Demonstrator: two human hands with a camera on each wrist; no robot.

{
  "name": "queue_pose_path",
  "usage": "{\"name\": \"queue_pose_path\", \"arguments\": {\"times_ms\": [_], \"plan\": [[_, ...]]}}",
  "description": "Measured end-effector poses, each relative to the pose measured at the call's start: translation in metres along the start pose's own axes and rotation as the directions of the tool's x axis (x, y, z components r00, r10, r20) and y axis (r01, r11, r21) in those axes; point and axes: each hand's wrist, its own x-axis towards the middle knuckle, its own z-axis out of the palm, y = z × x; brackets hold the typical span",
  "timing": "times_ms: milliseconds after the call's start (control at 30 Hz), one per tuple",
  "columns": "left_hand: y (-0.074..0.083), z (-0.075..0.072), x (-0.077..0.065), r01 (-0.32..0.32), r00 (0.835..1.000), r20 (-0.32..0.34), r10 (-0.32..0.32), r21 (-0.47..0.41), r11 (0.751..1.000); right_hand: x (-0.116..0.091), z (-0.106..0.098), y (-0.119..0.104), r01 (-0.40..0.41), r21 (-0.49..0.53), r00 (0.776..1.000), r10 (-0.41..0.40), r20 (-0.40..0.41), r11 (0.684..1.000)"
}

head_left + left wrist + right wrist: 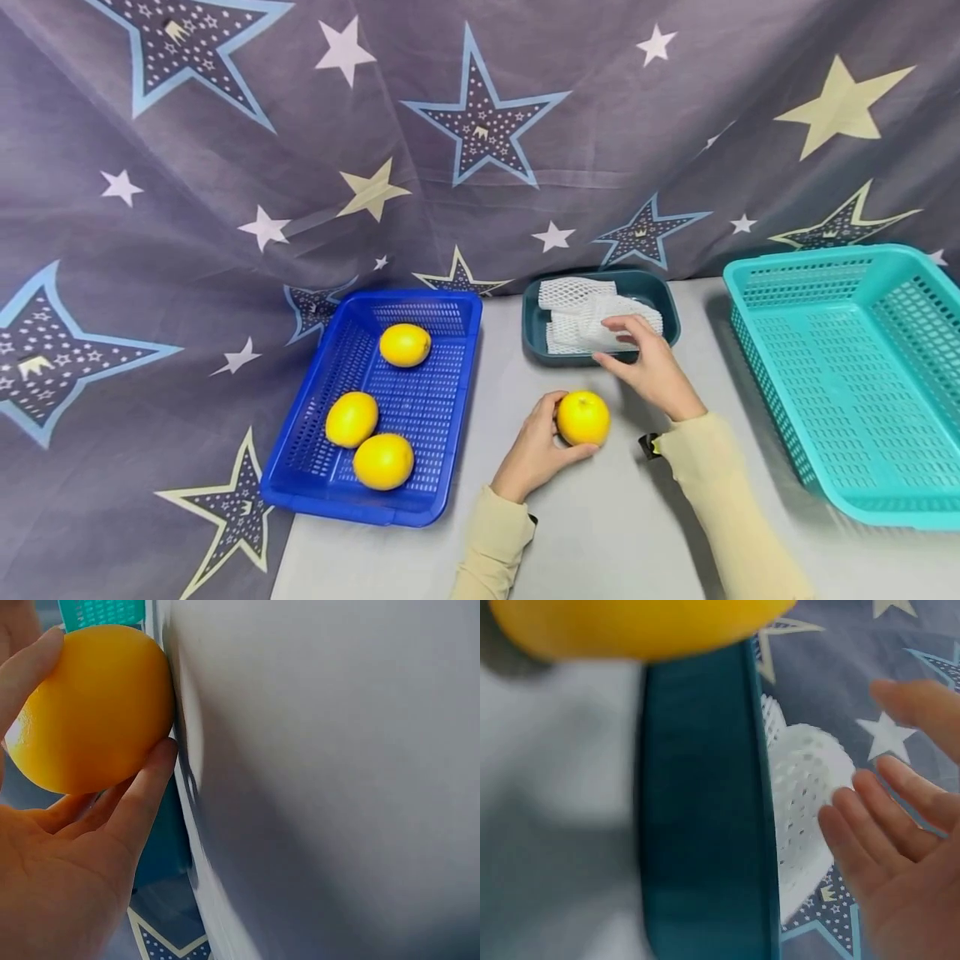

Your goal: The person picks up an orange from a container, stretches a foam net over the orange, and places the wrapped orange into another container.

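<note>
My left hand [536, 450] holds a round yellow orange [583, 418] on the pale tabletop, thumb on the near side and fingers at the far side. The left wrist view shows the orange [97, 712] large, with the fingers around it. My right hand [648, 362] hovers over a small dark teal bin [536, 337] that holds several white foam net sleeves [573, 293]. In the right wrist view the fingers [889, 810] are extended beside a foam sleeve [806, 802] rising above the bin's rim; whether they touch it I cannot tell.
At the left, a blue basket [450, 417] contains 3 more yellow fruits [405, 345]. A large turquoise basket [847, 400] stands at the right. Behind the table [600, 533] hangs a star-printed grey cloth [465, 225], which also drapes down the left side.
</note>
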Motion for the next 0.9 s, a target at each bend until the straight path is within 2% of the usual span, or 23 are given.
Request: {"name": "queue_pose_path", "arguments": {"times_ms": [133,267,667,900], "plan": [[0.002,0.002,0.0,-0.003,1.0,0.015,0.003,-0.001,1.0,0.008,-0.002,0.005,0.041,-0.104,0.997,-0.048,-0.063,0.994],[0.003,0.003,0.0,0.011,1.0,0.026,-0.011,0.005,1.0,0.013,-0.001,0.01,0.061,-0.145,0.992,-0.076,-0.105,0.988],[0.003,0.001,0.0,0.021,0.999,0.023,-0.022,0.015,1.0,0.019,0.007,0.023,-0.007,-0.145,0.963,-0.032,-0.269,0.989],[0.003,0.001,-0.001,0.033,0.999,0.026,-0.033,0.011,0.999,0.024,0.009,0.029,-0.035,-0.173,0.954,-0.019,-0.299,0.984]]}}
